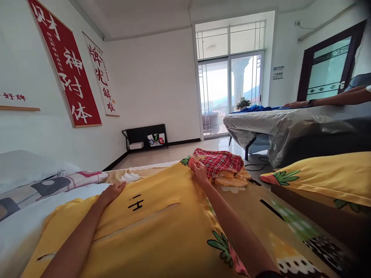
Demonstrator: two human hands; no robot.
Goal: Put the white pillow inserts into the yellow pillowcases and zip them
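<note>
A yellow pillowcase (pixel 145 247) printed with "Hi" and leafy orange-red corner pictures lies spread out in front of me. It looks filled, and a long slit crosses its upper face. My left hand (pixel 113 192) is at its far left edge, the fingers curled over the cloth. At the far right corner my right hand (pixel 199 172) pinches the fabric, beside the printed leaves. Just beyond that hand lies a folded red plaid cloth (pixel 224 161) on top of a bundled orange-yellow cloth (pixel 232 179).
A second yellow pillow (pixel 327 175) lies at the right. A patterned sheet (pixel 252 208) covers the surface below. White bedding (pixel 72 195) is on the left. Across the room, a person's arm (pixel 333 98) rests on a plastic-covered table (pixel 261 119). A low black rack (pixel 142 133) stands by the wall.
</note>
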